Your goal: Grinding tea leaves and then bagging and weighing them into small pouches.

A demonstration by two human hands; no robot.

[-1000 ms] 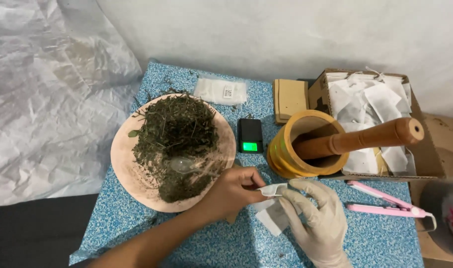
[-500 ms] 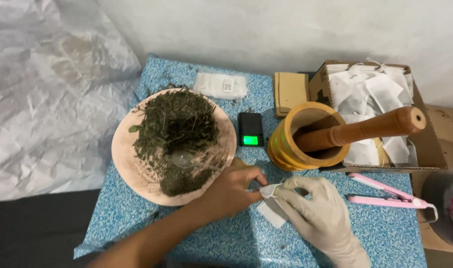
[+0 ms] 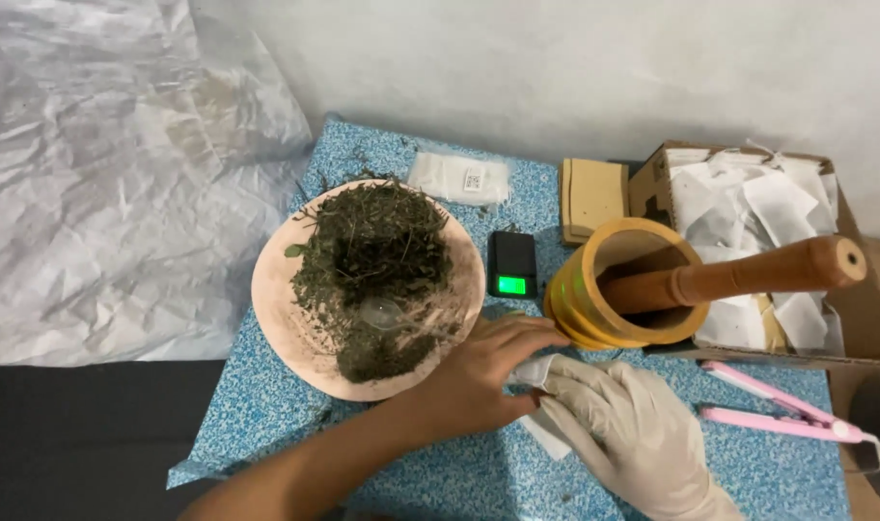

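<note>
Bare left hand (image 3: pixel 479 381) fingers pinched shut on small white paper sachet (image 3: pixel 541 386); gloved right hand (image 3: pixel 623 425) fingers curled around same sachet, low on blue speckled surface (image 3: pixel 266 415). Round pink plate (image 3: pixel 295 338) of dried green herbs (image 3: pixel 372 260) at 11 o'clock; yellow wooden mortar (image 3: pixel 580 299) at 1 o'clock.

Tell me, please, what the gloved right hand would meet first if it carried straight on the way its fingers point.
The right hand points up-left over the small white sachet, so it would probably meet the bare left hand first; beyond that lies the plate of dried herbs.
</note>
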